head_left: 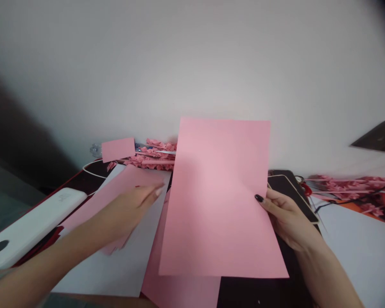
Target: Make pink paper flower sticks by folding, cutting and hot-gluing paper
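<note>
My right hand [284, 214] grips a large pink sheet of paper [220, 192] by its right edge, thumb in front and fingers behind. The sheet stands nearly upright above the table and hides what lies behind it. My left hand [139, 205], smeared by motion, is over a stack of pink paper strips [105, 196], left of the large sheet. Its fingers point right and seem close together; whether anything is between them does not show. White paper [115, 273] lies under the strips. Another pink sheet [182, 291] lies partly beneath the raised one.
A white power bank [41, 222] with a cable lies at the left. Folded pink paper pieces [150, 160] line the back near the wall, with more pink pieces [349, 184] at the right. A dark flat device [291, 194] and white paper [359, 239] lie right of the sheet.
</note>
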